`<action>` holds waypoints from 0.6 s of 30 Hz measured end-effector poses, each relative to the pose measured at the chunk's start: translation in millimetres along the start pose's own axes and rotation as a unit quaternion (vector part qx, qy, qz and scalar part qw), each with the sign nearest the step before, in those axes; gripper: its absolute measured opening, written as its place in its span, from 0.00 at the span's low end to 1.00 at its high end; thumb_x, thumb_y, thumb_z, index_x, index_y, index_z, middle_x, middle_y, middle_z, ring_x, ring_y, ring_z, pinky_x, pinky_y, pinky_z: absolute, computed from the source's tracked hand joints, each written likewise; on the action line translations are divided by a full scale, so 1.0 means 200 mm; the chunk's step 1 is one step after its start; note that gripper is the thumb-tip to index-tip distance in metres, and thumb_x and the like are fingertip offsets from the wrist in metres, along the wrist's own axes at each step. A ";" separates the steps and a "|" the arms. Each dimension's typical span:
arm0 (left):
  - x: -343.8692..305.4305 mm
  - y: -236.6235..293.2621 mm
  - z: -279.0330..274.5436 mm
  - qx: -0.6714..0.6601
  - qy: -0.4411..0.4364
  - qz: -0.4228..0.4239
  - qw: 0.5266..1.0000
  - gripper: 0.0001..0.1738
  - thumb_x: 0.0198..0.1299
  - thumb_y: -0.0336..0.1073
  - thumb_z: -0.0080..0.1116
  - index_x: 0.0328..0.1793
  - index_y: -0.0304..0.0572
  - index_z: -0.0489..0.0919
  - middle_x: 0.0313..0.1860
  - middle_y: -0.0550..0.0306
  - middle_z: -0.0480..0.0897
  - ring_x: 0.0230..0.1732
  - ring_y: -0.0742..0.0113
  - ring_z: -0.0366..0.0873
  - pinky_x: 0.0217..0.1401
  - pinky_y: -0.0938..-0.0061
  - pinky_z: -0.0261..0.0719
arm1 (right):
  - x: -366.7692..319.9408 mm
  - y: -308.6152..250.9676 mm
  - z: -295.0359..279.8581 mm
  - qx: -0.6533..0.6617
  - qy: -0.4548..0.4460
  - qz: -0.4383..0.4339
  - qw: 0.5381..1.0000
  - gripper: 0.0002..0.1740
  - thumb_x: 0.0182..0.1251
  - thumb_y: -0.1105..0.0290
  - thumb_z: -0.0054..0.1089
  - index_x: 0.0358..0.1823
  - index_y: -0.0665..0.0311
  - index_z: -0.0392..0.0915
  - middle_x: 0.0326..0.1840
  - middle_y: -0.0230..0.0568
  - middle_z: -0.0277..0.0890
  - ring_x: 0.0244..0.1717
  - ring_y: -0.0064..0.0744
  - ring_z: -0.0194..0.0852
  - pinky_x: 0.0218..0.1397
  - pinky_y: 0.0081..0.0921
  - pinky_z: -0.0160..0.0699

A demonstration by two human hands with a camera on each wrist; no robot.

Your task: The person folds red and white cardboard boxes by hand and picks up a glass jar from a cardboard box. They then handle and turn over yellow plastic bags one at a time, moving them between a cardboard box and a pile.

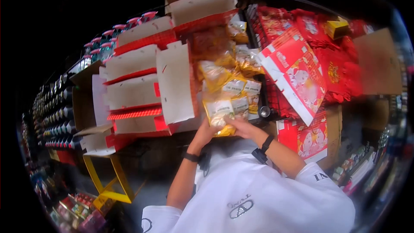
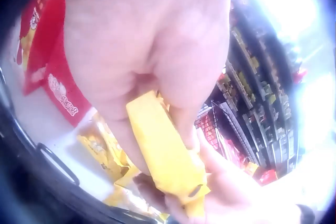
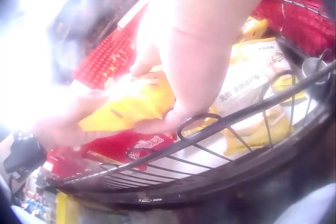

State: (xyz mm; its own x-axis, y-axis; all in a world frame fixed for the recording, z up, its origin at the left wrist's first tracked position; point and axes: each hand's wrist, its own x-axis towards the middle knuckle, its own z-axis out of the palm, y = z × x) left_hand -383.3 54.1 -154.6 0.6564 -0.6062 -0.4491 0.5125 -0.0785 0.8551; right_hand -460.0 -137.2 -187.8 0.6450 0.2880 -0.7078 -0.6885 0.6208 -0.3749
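Note:
Both hands hold one small yellow packet [image 2: 165,145] between them, close to the person's front. My left hand [image 1: 207,131] grips it from the left, its fingers around the packet's side in the left wrist view. From the other side my right hand [image 1: 241,127] grips it, with thumb and fingers on the yellow wrapping [image 3: 139,103] in the right wrist view. Just beyond the hands lie several yellow-and-white printed packets [image 1: 233,85]. Part of the held packet is hidden behind the fingers.
A black wire rim [image 3: 247,112] runs along the near edge. Opened red-and-white cartons [image 1: 133,92] stand to the left. On the right are a red printed carton [image 1: 302,75] and a heap of red packets [image 1: 340,71]. A yellow stand [image 1: 116,196] is at lower left.

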 end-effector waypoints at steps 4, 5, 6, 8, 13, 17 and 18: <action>-0.02 0.04 0.08 0.012 -0.029 -0.045 0.999 0.28 0.66 0.33 0.67 0.69 0.30 0.71 0.60 0.52 0.81 0.57 0.67 0.80 0.63 0.73 0.78 | -0.13 -0.08 0.01 -0.114 0.066 -0.100 0.986 0.27 0.72 0.59 0.67 0.65 0.67 0.75 0.57 0.39 0.81 0.53 0.26 0.81 0.55 0.29 0.83; -0.02 0.03 0.09 0.024 -0.044 -0.101 0.994 0.28 0.67 0.34 0.67 0.68 0.30 0.72 0.59 0.53 0.81 0.56 0.68 0.80 0.62 0.74 0.79 | -0.16 -0.09 -0.01 -0.126 0.097 -0.122 0.980 0.26 0.71 0.62 0.67 0.64 0.68 0.75 0.56 0.39 0.82 0.53 0.26 0.81 0.54 0.28 0.83; -0.02 0.03 0.09 0.036 -0.054 -0.160 0.985 0.27 0.67 0.36 0.67 0.68 0.30 0.73 0.59 0.53 0.81 0.55 0.69 0.81 0.60 0.75 0.80 | -0.25 -0.15 0.05 -0.138 0.127 -0.141 0.972 0.24 0.71 0.64 0.67 0.64 0.69 0.76 0.55 0.39 0.82 0.53 0.26 0.82 0.54 0.28 0.82; -0.05 0.07 0.14 0.021 -0.091 -0.173 0.981 0.27 0.67 0.40 0.68 0.65 0.29 0.76 0.56 0.55 0.83 0.51 0.72 0.81 0.56 0.77 0.81 | -0.33 -0.19 0.10 -0.160 0.171 -0.179 0.955 0.23 0.69 0.66 0.68 0.61 0.70 0.77 0.53 0.39 0.83 0.50 0.25 0.82 0.51 0.26 0.82; -0.06 0.21 0.29 0.061 -0.111 -0.061 0.990 0.25 0.66 0.39 0.68 0.64 0.29 0.78 0.52 0.57 0.84 0.49 0.73 0.80 0.53 0.75 0.79 | -0.38 -0.18 -0.01 -0.101 0.207 -0.235 0.944 0.22 0.71 0.61 0.67 0.58 0.70 0.78 0.50 0.37 0.83 0.47 0.24 0.82 0.50 0.26 0.82; -0.06 0.34 0.30 0.306 -0.094 0.024 0.947 0.19 0.65 0.37 0.67 0.55 0.31 0.79 0.44 0.50 0.86 0.42 0.65 0.82 0.45 0.67 0.77 | -0.42 -0.25 -0.01 0.075 0.103 -0.215 0.968 0.24 0.76 0.61 0.60 0.65 0.69 0.72 0.59 0.40 0.79 0.56 0.29 0.80 0.59 0.31 0.82; -0.07 0.40 0.30 0.393 -0.098 0.028 0.914 0.18 0.65 0.37 0.66 0.54 0.31 0.80 0.43 0.47 0.86 0.41 0.62 0.83 0.44 0.66 0.77 | -0.42 -0.26 -0.01 0.069 0.089 -0.208 0.972 0.25 0.76 0.61 0.61 0.66 0.69 0.71 0.59 0.40 0.79 0.57 0.30 0.80 0.59 0.31 0.82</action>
State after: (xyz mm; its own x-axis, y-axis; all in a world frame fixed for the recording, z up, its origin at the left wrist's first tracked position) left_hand -385.4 8.9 -63.4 0.5184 -0.7510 -0.4089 -0.1267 -0.5404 0.8318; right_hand -479.6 -194.9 -111.0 0.7824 -0.1319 -0.6086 -0.3215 0.7515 -0.5761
